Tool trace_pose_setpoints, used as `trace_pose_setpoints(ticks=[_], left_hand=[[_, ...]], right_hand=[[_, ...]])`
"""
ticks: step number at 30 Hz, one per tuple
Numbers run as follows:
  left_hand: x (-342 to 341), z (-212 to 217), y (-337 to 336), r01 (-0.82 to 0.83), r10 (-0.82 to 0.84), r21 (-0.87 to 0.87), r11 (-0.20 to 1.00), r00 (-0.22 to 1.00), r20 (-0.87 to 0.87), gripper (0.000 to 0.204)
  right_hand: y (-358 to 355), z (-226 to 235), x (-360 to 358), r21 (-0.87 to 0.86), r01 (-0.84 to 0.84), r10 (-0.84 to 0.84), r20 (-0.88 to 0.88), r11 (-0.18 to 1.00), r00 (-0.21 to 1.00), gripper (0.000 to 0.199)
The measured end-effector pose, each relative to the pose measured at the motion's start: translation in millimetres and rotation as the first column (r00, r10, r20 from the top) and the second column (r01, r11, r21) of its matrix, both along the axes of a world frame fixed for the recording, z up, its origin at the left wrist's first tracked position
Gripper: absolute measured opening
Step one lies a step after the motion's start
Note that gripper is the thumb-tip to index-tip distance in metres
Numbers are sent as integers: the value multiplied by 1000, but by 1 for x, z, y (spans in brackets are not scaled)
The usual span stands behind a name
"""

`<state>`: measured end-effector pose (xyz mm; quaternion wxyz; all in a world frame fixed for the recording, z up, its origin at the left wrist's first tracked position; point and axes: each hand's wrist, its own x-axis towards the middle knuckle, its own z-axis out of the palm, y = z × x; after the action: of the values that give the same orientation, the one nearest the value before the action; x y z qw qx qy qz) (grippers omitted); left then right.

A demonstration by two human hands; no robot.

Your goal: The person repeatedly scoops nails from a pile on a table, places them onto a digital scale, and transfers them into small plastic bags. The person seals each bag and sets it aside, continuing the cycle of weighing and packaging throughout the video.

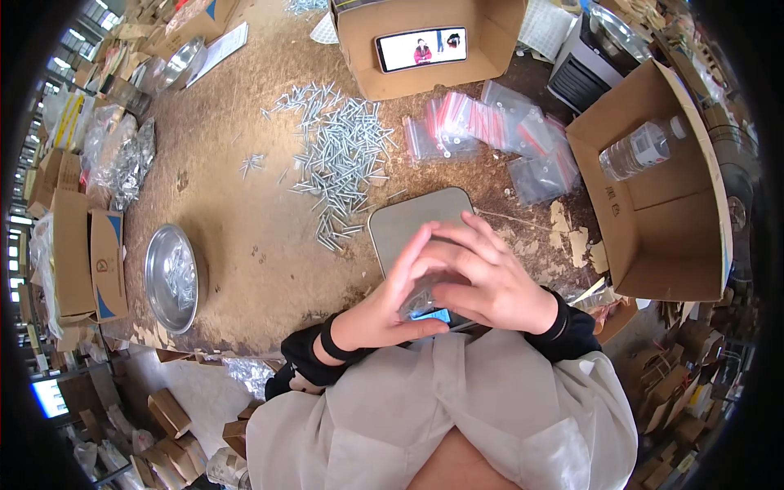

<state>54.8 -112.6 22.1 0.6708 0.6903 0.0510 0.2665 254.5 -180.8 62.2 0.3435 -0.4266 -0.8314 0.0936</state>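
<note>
Clear plastic (420, 297) sits five o'clock of centre, over the scale (402, 217). Left to right: steel bowl (158, 276), nine o'clock. Silver screws (343, 151) heaped, eleven. Left hand (384, 300): thumb and fingers wide apart. Right hand (498, 286): fingers bent over plastic, grip hidden, cannot tell. Small bags (490, 124), one o'clock.

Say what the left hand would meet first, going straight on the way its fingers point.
Left hand would most likely meet the fingers of the right hand first; depth, and whether they touch, is unclear.
</note>
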Motion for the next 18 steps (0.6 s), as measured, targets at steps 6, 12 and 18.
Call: trace_pose_setpoints(ticks=[6,12,18], left_hand=[[-12,3,-3,-303,319,134,944,940,-122,57],[-12,10,6,-308,375,433,847,924,-78,12],[-8,16,8,-305,318,552,777,945,75,12]], right_hand=[[-11,8,5,33,49,-47,-63,998,997,17],[-14,1,3,20,95,-92,-139,995,986,16],[-12,1,-4,-55,139,-148,-261,989,954,16]])
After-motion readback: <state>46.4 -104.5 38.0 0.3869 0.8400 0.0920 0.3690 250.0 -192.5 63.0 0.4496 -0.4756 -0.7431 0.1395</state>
